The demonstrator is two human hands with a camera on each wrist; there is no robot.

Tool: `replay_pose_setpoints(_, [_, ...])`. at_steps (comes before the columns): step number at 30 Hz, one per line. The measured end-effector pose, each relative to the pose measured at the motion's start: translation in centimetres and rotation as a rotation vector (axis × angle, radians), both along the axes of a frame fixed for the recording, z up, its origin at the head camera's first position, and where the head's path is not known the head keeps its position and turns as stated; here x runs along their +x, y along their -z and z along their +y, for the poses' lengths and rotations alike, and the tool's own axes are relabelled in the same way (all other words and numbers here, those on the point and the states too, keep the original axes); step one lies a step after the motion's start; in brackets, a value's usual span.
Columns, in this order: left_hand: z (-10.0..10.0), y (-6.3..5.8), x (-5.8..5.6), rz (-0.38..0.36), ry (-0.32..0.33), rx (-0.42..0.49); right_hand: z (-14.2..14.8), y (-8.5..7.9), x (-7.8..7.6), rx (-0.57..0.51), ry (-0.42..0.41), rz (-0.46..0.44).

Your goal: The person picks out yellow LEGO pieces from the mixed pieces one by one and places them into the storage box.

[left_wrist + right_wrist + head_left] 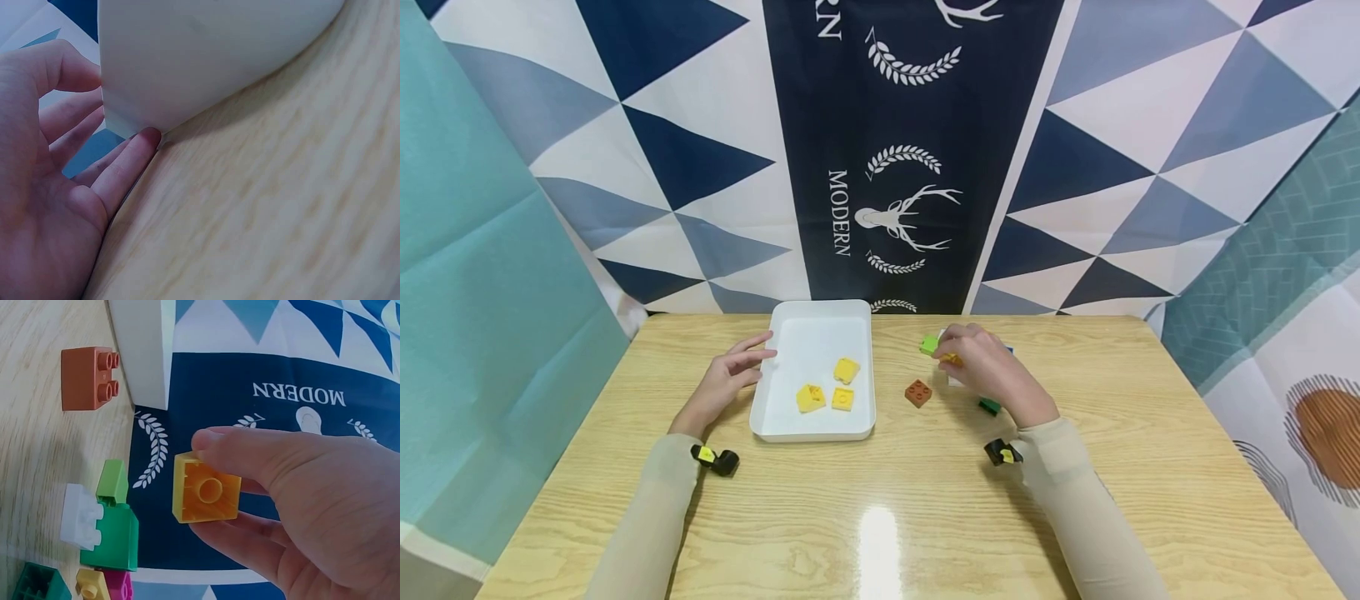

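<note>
Between thumb and fingers my right hand (pixel 988 364) pinches a yellow toy brick (pixel 207 489), lifted off the table with its hollow underside showing in the right wrist view. My left hand (pixel 726 385) rests its fingertips against the left side of a white tray (pixel 812 430), fingers loosely extended; the left wrist view shows them touching the tray wall (pixel 187 56). Inside the tray lie a yellow brick (pixel 846 370), a flat yellow brick (pixel 842 399) and a yellow slanted piece (pixel 810 398).
An orange-brown brick (pixel 918 392) sits right of the tray. Around and below my right hand lie a light green brick (pixel 113 481), a white brick (pixel 80 517), a green brick (pixel 112 537), a dark green brick (pixel 40 582) and a magenta brick (pixel 117 584). A patterned cloth (pixel 895 167) hangs behind the table.
</note>
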State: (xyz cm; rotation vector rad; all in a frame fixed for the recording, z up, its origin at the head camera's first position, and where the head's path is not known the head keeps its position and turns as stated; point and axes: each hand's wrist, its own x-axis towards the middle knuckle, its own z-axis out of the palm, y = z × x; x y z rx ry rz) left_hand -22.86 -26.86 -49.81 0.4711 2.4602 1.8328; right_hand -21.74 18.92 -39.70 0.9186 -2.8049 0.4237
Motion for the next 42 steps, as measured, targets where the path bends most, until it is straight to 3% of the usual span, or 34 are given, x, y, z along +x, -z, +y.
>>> replay_pose_setpoints(13, [-0.1, 0.0, -0.1, 0.007, 0.009, 0.005, -0.3, 0.6, -0.3, -0.012, 0.044, 0.01])
replay_pose_setpoints(42, [-0.1, 0.0, 0.0, -0.011, 0.002, 0.008, -0.5, 1.1, -0.9, -0.02, 0.014, -0.009])
